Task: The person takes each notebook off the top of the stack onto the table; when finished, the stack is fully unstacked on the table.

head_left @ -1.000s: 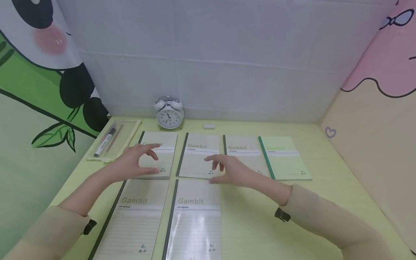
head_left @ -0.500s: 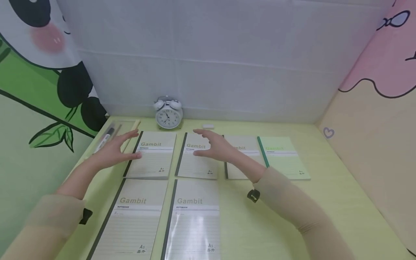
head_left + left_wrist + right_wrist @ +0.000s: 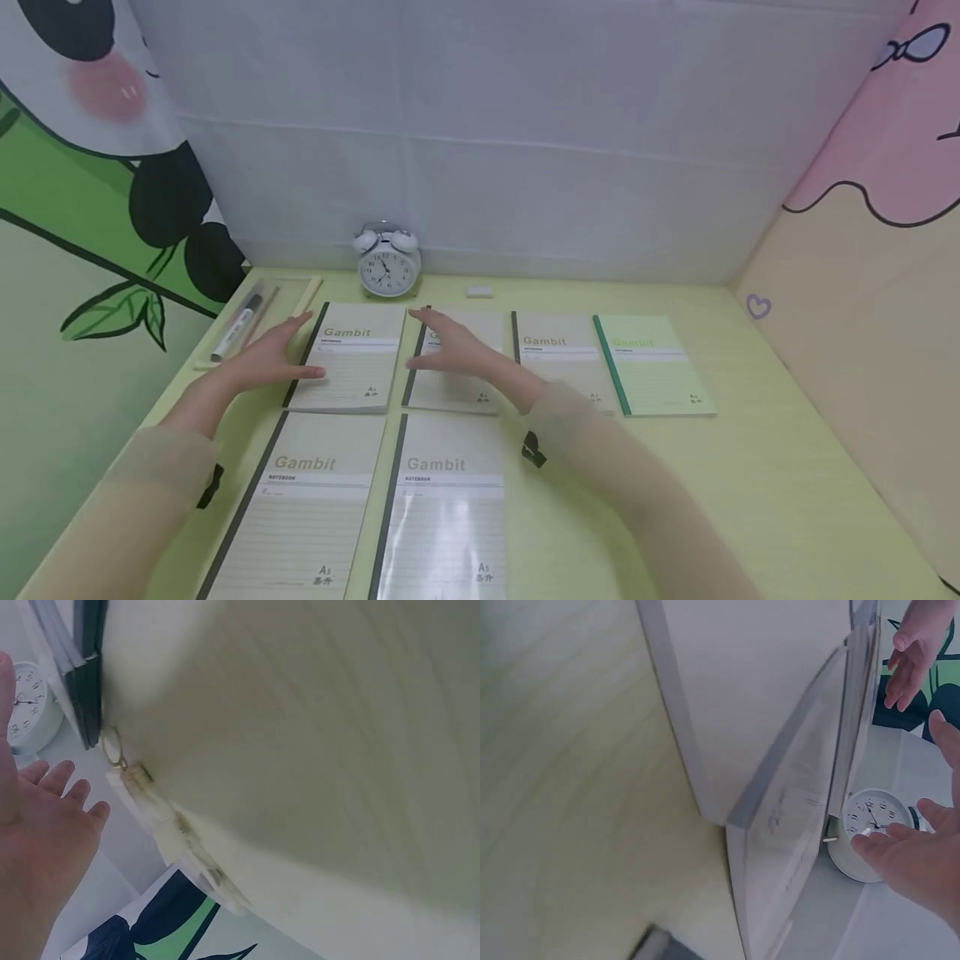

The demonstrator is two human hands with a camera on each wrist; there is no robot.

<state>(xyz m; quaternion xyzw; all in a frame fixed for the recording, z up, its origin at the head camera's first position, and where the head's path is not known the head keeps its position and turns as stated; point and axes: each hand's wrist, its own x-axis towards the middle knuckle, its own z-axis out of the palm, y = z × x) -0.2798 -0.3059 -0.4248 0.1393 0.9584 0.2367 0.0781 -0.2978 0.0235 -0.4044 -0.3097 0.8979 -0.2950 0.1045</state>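
Currently, our left hand (image 3: 262, 360) and right hand (image 3: 452, 346) flank the far-left notebook (image 3: 354, 360), fingers spread, gripping nothing. It lies flat on the table (image 3: 750, 492) beyond the near-left notebook (image 3: 303, 512); we judge the lining-up nearly done, a grip not yet made.

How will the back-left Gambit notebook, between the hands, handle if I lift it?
The back-left Gambit notebook is probably stiffest along its dark spine; the unbound side may flex or fan open. Lying flat on the tabletop, it seems unlikely to roll or tip.
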